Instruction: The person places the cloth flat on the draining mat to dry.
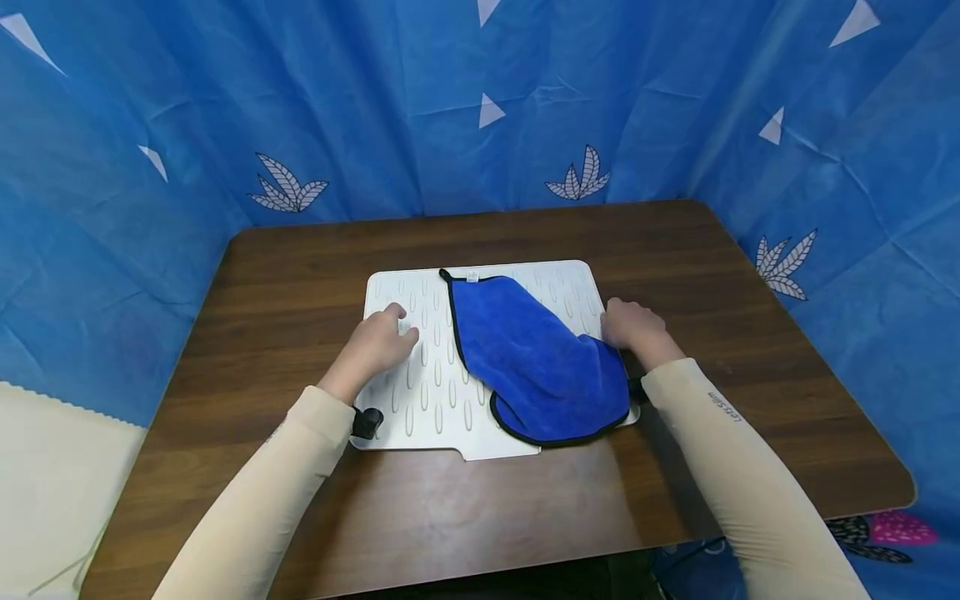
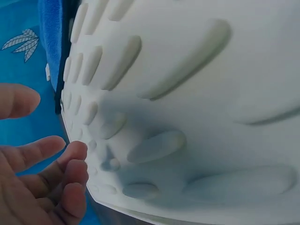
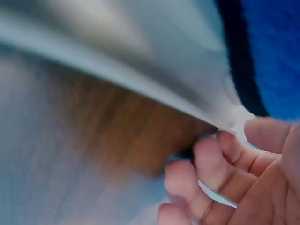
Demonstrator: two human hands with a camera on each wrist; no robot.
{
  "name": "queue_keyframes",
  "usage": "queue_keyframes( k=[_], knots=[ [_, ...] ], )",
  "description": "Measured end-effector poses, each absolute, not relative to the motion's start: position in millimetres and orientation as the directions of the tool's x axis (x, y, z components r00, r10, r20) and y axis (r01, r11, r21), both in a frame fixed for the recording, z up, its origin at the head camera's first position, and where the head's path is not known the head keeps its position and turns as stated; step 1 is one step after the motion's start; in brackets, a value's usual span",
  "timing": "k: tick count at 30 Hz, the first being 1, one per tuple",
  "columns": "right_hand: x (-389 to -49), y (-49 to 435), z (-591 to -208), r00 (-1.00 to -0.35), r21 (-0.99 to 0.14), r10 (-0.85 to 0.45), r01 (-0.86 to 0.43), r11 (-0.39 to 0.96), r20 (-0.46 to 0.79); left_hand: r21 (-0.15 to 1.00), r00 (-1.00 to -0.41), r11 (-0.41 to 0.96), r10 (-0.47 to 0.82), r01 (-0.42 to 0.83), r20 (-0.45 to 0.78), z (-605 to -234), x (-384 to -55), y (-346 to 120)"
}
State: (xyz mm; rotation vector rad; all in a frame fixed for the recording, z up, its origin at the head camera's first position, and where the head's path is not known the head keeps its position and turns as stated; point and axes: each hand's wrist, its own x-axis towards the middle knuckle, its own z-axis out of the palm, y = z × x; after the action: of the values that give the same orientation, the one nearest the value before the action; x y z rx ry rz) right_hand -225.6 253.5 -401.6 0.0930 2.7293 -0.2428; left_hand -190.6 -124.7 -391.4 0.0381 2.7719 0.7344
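A white board point(image 1: 427, 417) covered in raised oval ridges lies on the table. Draped over its middle and right side is a blue cloth point(image 1: 536, 358) with black edging and a small loop at its top left corner. My left hand point(image 1: 382, 340) hovers over the board's left part, fingers loosely bent and nothing in them; the left wrist view shows the same hand point(image 2: 44, 173) beside the ridges. At the board's right edge, next to the cloth, is my right hand point(image 1: 632, 323). In the right wrist view its thumb and fingertips point(image 3: 211, 152) pinch the board's thin rim.
The brown wooden table point(image 1: 300, 258) reaches out on all sides of the board. Blue curtains point(image 1: 420, 100) with leaf and triangle prints hang behind it and at both sides. A cream-coloured surface point(image 1: 60, 483) is at the lower left, beyond the table's edge.
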Motion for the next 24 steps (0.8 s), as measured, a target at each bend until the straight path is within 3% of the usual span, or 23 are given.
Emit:
queue_keyframes(
  k=[5,9,14,24],
  knots=[
    [-226.7,250.0,-394.8,-0.944,-0.184,0.006,0.070,0.980,-0.330,0.452,-0.966,0.892,0.103,-0.016,-0.238,-393.1,-197.5,-115.5],
    [-231.0,242.4,-393.7,-0.949,-0.262,-0.135,-0.058,0.963,-0.287,0.404,-0.967,0.914,0.132,0.034,-0.219,-391.3,-204.4,-104.5],
    [-238.3,228.3,-398.5,-0.905,-0.370,-0.313,-0.195,0.908,-0.290,0.360,-0.967,0.928,0.172,0.095,-0.189,-386.9,-215.8,-85.9],
    [-247.7,211.3,-394.9,-0.840,-0.466,-0.425,-0.244,0.851,-0.338,0.309,-0.961,0.945,0.179,0.109,-0.210,-387.0,-240.5,-57.2]
  ],
)
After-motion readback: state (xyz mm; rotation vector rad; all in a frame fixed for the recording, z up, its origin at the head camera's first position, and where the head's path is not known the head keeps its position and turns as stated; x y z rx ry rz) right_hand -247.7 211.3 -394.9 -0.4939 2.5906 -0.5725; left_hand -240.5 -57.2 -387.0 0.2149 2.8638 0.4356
